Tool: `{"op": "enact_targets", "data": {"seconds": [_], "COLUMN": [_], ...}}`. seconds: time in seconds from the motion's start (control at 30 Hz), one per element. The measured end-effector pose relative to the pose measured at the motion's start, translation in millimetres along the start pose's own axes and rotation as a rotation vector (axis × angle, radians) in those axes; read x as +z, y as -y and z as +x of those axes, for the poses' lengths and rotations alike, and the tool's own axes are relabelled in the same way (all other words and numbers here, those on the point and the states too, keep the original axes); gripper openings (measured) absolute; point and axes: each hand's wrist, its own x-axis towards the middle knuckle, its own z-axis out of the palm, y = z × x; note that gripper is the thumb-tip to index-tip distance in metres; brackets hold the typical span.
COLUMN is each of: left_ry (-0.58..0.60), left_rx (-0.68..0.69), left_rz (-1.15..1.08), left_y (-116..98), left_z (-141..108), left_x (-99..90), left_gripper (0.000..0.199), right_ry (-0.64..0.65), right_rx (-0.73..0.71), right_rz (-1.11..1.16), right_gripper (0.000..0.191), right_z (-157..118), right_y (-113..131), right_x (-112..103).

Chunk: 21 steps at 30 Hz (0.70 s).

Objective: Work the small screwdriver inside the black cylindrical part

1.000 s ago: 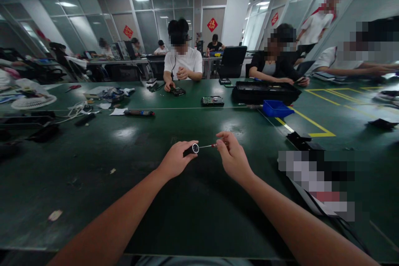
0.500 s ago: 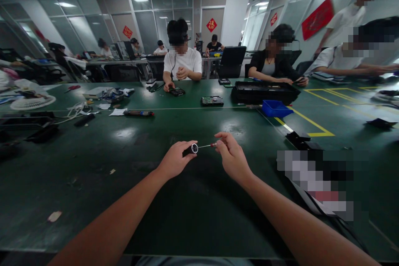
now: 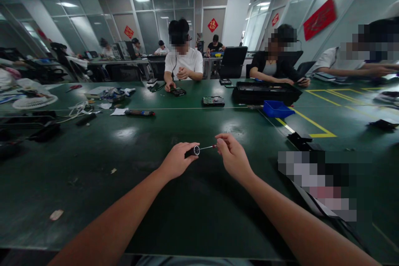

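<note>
My left hand (image 3: 177, 161) is closed around a small black cylinder (image 3: 196, 150) whose round end, with a bright silvery rim, faces right. My right hand (image 3: 233, 156) pinches the red handle of a thin screwdriver (image 3: 208, 147). Its metal shaft points left, and the tip meets the rimmed end of the cylinder; whether it sits inside cannot be made out. Both hands are held above the green table (image 3: 174, 224). Most of the cylinder's body is hidden by my left fingers.
Ahead lie an opened hard drive (image 3: 213, 101), a blue bin (image 3: 277, 109), a long black casing (image 3: 264, 92) and a dark pen-shaped tool (image 3: 140, 113). Black parts (image 3: 304, 140) lie at right. White fan guard (image 3: 35, 101) and cables are at left. Co-workers sit across the table.
The view has shifted very slightly. My hands keep the same hold on the cylinder and the screwdriver. A standing person at the far right has mostly gone out of sight.
</note>
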Motion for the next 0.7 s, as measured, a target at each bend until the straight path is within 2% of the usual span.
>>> {"op": "enact_targets", "data": {"seconds": [0.2,0.37,0.47,0.57,0.7], "left_ry": [-0.025,-0.078,-0.033,0.050,0.082], "left_rx": [-0.002,0.094,0.157,0.112,0.056], "left_rz": [-0.008,0.002,0.085,0.163,0.169], "left_y": [4,1,1,3,6], "left_z": [0,1,3,4,4], "left_x": [2.3,-0.5,-5.6,-7.3,-4.2], "left_gripper": [0.043,0.042,0.039,0.038,0.040], "right_ry": [-0.015,-0.102,-0.099,-0.100,-0.123], "right_rx": [0.038,0.191,0.290,0.341,0.249], "right_rz": [0.237,0.491,0.597,0.544,0.393], "right_gripper": [0.025,0.034,0.035,0.035,0.034], "right_z": [2,6,10,13,10], "right_y": [-6,-8,-12,-15,-13], "right_x": [4,8,8,6,4]}}
